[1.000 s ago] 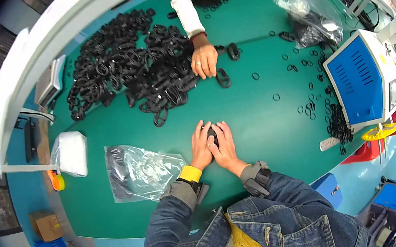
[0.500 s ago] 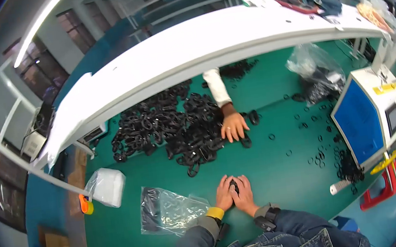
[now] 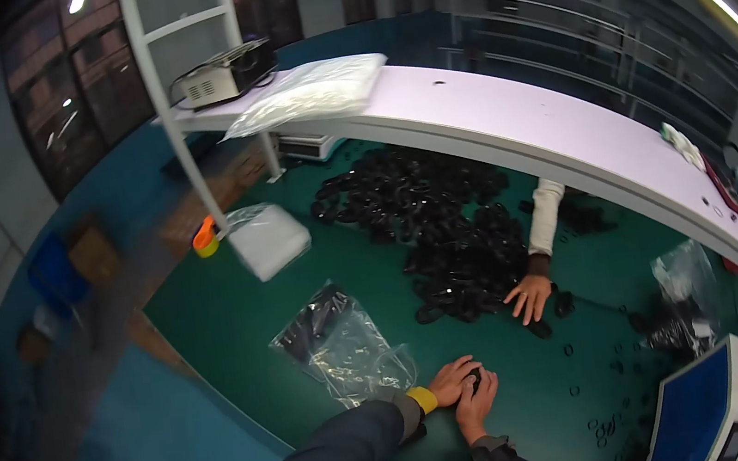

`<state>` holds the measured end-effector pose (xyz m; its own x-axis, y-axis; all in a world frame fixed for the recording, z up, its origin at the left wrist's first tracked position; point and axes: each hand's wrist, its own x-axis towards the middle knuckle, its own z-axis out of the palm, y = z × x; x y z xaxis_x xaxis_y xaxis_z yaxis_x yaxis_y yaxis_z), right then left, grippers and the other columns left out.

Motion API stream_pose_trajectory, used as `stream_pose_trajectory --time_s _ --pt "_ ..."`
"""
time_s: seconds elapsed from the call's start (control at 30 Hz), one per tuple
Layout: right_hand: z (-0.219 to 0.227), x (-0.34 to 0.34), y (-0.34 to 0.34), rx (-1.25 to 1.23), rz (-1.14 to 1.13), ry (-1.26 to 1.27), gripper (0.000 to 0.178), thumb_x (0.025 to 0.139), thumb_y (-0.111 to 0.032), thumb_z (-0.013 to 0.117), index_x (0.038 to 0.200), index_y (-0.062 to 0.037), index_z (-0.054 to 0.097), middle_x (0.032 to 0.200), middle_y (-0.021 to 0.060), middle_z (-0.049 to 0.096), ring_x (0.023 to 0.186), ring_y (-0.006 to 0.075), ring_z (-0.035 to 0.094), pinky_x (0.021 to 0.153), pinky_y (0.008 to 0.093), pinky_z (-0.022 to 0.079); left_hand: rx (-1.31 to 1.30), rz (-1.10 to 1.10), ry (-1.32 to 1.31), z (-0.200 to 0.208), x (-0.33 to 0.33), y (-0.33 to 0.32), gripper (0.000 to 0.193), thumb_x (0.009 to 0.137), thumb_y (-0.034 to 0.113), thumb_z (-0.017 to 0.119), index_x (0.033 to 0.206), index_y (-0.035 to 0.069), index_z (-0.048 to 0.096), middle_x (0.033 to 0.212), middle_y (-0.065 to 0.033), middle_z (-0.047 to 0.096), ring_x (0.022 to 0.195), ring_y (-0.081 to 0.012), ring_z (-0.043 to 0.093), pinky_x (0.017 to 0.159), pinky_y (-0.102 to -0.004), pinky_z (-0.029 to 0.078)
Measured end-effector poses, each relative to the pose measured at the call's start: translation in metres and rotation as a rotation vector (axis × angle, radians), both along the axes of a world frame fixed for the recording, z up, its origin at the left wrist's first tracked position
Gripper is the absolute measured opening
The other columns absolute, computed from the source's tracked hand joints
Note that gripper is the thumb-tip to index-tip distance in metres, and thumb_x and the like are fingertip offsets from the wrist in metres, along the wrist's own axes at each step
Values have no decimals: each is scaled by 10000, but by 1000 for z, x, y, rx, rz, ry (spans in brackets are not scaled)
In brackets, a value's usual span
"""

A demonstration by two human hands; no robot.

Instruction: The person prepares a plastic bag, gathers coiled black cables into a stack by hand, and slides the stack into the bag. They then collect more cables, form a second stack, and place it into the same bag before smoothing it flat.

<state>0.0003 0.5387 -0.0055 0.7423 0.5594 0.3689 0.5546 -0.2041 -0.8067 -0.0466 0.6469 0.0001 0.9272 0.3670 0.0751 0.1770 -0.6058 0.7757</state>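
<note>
Rolls of orange and yellow tape point(image 3: 205, 238) sit at the left edge of a green-topped counter point(image 3: 214, 325), beside a white packet wrapped in clear plastic point(image 3: 270, 243). A flat clear plastic bag point(image 3: 357, 353) with a dark section lies nearer the wearer, below a broad heap of black looped bands point(image 3: 462, 265). At the counter's near side, the wearer's left hand point(image 3: 448, 385), its wrist in a yellow cuff point(image 3: 423, 399), bends its fingers around a small black object point(image 3: 473, 379). The right hand point(image 3: 477, 403) closes its fingers on the same piece from the right; exact fingertip contact is too small to tell. Across the counter, a co-worker's hand point(image 3: 531, 296) in a white sleeve point(image 3: 546, 216) spreads its fingers at the heap's edge. Farther right stand a clear plastic bag of black items point(image 3: 685, 291) and a white machine with a blue panel point(image 3: 700, 406).
</note>
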Motion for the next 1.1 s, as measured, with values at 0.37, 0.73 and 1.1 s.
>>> stream_pose_trajectory --time_s 0.37,0.73,1.1 --pt "24 -9 2 31 -16 123 473 903 -287 425 1259 24 406 1327 261 321 1273 427 255 1037 485 233 -6 33 -110 7 -5 2 486 909 249 436 1345 61 334 1406 -159 309 1266 -345 325 1051 -434 233" --pt "37 16 -25 -182 134 -163 744 786 -411 567 1307 48 299 1325 269 307 1263 449 255 1040 531 217 -28 20 -70 15 -1 -7 469 896 239 437 1324 61 369 1384 -163 337 1248 -340 346 1046 -429 242" --pt "31 24 -26 -284 258 -9 911 588 -298 767 1297 17 288 1327 269 279 1254 445 263 1049 491 261 -100 -49 -91 16 1 -5 439 880 148 473 1288 16 382 1317 -207 374 1207 -354 379 1017 -401 289"
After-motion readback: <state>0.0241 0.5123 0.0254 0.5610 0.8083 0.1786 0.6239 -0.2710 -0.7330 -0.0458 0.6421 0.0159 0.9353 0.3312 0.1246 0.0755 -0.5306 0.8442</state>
